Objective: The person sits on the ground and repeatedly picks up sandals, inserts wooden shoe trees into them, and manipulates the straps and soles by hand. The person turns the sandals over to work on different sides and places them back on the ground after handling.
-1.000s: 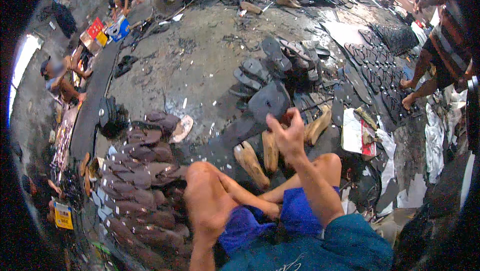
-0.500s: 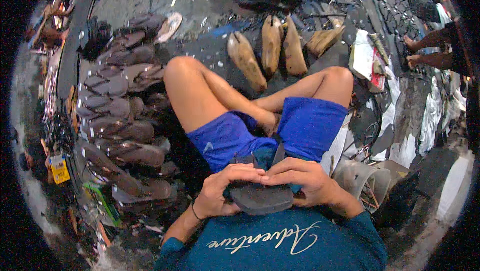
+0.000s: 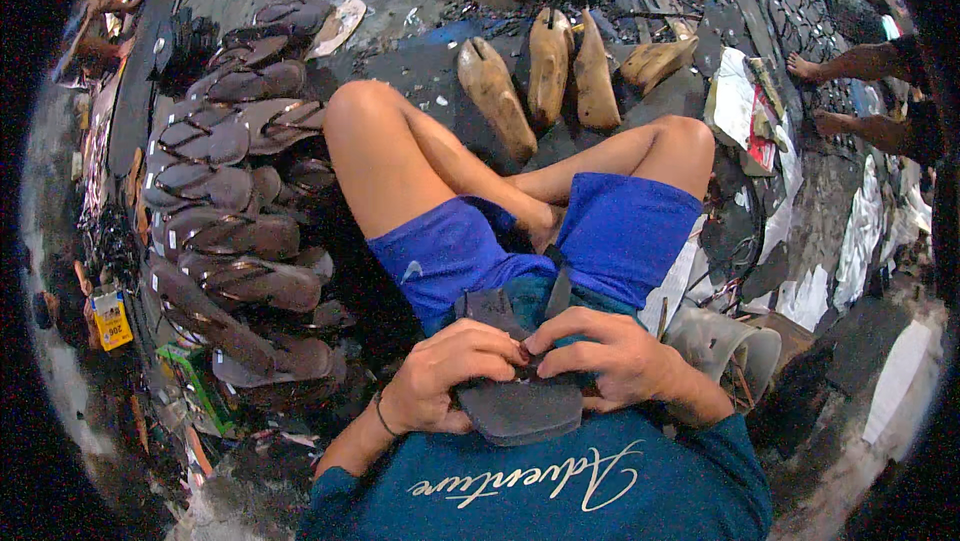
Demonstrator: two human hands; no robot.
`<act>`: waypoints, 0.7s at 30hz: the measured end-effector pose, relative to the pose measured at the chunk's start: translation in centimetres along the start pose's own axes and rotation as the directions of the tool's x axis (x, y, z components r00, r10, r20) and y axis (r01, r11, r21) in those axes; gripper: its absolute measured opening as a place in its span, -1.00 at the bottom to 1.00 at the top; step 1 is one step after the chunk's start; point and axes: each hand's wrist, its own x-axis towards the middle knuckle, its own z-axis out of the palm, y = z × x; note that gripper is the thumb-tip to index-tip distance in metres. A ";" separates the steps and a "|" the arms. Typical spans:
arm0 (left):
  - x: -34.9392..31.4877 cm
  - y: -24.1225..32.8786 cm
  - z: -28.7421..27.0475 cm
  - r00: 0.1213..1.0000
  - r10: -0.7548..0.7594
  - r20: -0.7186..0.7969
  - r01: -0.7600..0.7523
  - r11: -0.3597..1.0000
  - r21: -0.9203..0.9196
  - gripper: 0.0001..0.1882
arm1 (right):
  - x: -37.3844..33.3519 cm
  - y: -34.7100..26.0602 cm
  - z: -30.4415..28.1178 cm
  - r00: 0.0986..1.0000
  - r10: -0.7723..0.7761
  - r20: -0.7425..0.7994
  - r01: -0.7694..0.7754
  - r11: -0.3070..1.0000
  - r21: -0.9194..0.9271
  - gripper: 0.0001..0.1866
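Note:
In my lap, close to my chest, is a dark grey flip-flop, its wide end toward my body and its narrower end showing beyond my fingers. A dark strap stands up beside it. From the left, my left hand curls around the sole's edge. My right hand grips the other side. Both thumbs and index fingers pinch together at the strap's middle, over the sole; my fingertips hide the exact strap part they hold.
Finished brown flip-flops lie in an overlapping row at my left. Several wooden shoe lasts rest beyond my crossed legs. A translucent container lies at my right hip. Another person's bare feet are at the far right, among scraps.
My hands and the flip-flop have shifted slightly toward my body. The fingers now pinch at the strap, and more of the far end shows. The head view has tilted a little.

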 end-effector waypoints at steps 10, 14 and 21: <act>5.5 -2.5 -2.4 0.637 -0.276 -0.720 0.170 0.961 -0.218 -0.79 | 13.1 13.4 -5.2 0.798 0.206 -0.566 -0.226 0.974 0.037 -0.26; 1.4 -10.2 -2.2 0.673 -0.678 -0.295 0.216 0.563 -0.798 -0.49 | 15.2 28.2 -1.6 0.784 0.170 -0.597 -0.616 0.328 -0.716 -0.23; 3.1 -9.6 0.6 0.901 -0.375 -0.220 0.025 0.551 -0.834 -0.26 | 14.2 23.1 -4.1 0.629 0.410 -0.661 -0.628 0.769 -0.120 -0.47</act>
